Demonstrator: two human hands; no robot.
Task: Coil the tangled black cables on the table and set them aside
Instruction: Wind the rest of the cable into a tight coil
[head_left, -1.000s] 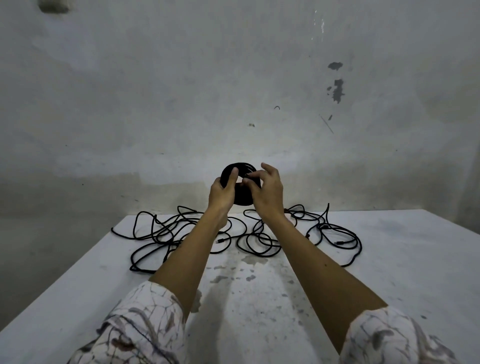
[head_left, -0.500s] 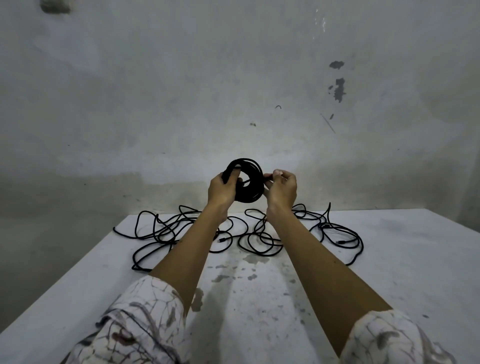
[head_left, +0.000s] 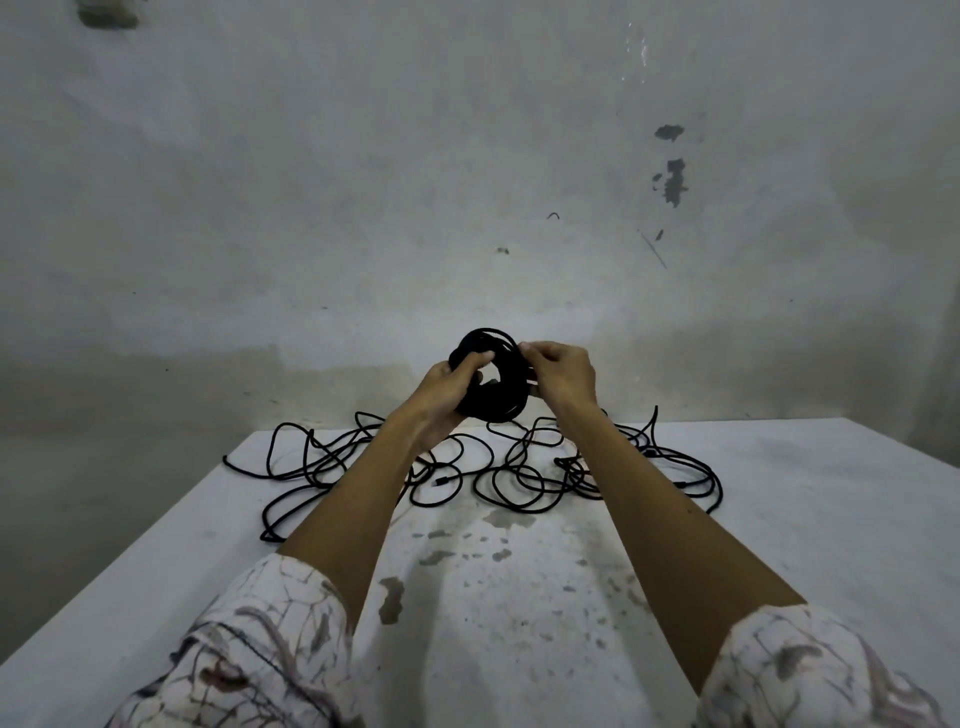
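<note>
A tight coil of black cable (head_left: 501, 384) is held up above the far part of the table. My left hand (head_left: 447, 392) grips its left side, fingers curled over the rim. My right hand (head_left: 561, 375) pinches the coil's right edge with curled fingers. Below them a tangle of loose black cables (head_left: 498, 467) sprawls across the back of the white table (head_left: 779, 519), reaching from the left edge to the right of centre. My forearms hide part of the tangle.
The table's near half is stained with grey-brown blotches (head_left: 498, 525). A stained grey wall (head_left: 467, 208) rises right behind the table. The table's left edge (head_left: 156, 561) drops off to a dim floor.
Both hands have come closer together on the coil. The right hand moved in from the coil's right side and now pinches its edge; the coil has turned slightly.
</note>
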